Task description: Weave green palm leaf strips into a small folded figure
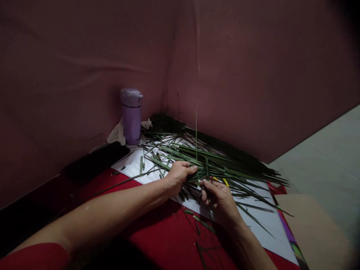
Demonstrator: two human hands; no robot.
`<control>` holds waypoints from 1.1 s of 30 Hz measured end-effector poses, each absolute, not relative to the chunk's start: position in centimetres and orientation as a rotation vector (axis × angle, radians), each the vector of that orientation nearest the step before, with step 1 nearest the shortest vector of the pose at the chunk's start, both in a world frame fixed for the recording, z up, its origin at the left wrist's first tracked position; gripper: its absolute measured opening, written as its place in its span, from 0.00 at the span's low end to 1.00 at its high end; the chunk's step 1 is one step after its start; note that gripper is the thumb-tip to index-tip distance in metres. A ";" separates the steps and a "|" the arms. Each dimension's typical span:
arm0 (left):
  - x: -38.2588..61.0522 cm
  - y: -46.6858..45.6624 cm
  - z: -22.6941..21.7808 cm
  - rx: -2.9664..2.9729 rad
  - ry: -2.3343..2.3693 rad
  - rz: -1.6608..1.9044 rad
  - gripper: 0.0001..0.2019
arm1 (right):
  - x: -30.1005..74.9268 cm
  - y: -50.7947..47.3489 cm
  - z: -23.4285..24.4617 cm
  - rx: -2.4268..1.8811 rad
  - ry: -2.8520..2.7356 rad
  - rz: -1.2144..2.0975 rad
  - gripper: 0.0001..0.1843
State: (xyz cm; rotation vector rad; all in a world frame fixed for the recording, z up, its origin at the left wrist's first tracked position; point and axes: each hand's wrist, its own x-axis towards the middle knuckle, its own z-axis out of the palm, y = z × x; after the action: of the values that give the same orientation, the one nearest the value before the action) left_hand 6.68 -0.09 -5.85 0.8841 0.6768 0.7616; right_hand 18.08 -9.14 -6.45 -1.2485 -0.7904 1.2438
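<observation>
My left hand (180,173) is closed, thumb over fingers, on a piece woven from narrow green leaf strips (206,165). One thin strip stands straight up from it. Close beside it, my right hand (218,197) pinches the end of a leaf strip at the near side of the same piece. Its fingertips are partly in shadow. Just behind the right hand shows a yellow curved handle (225,182); the rest of that thing is hidden. A large pile of long green leaves (242,165) spreads behind and to the right of both hands.
A purple bottle (132,122) stands at the back left, with crumpled white tissue (117,134) beside it. White paper (277,234) lies over a red cloth (157,234), with leaf scraps scattered on both. Pinkish walls (239,75) close in the back. A tan board (312,228) is at the right.
</observation>
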 end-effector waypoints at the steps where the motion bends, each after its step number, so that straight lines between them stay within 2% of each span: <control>1: 6.7 -0.1 -5.9 0.882 0.678 0.760 0.13 | 18.1 -9.1 -6.6 -1.261 -0.800 1.229 0.12; 16: 6.7 -0.4 -5.7 1.011 0.634 0.688 0.06 | 18.4 -8.9 -7.0 -1.398 -0.848 1.062 0.18; 20: 6.6 -0.3 -5.8 1.019 0.611 0.648 0.06 | 18.5 -8.9 -7.0 -1.356 -0.825 1.080 0.16; 28: 6.7 0.0 -6.1 0.988 0.620 0.659 0.07 | 18.3 -8.8 -7.1 -1.464 -0.868 1.022 0.18; 33: 6.7 0.0 -6.0 0.990 0.604 0.620 0.07 | 18.4 -8.9 -6.9 -1.350 -0.831 1.123 0.17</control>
State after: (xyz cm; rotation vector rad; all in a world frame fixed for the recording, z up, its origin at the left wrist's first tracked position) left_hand 6.67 0.00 -6.04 0.9897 0.6045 0.6205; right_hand 18.37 -8.88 -6.93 -1.3500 -0.8307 1.1233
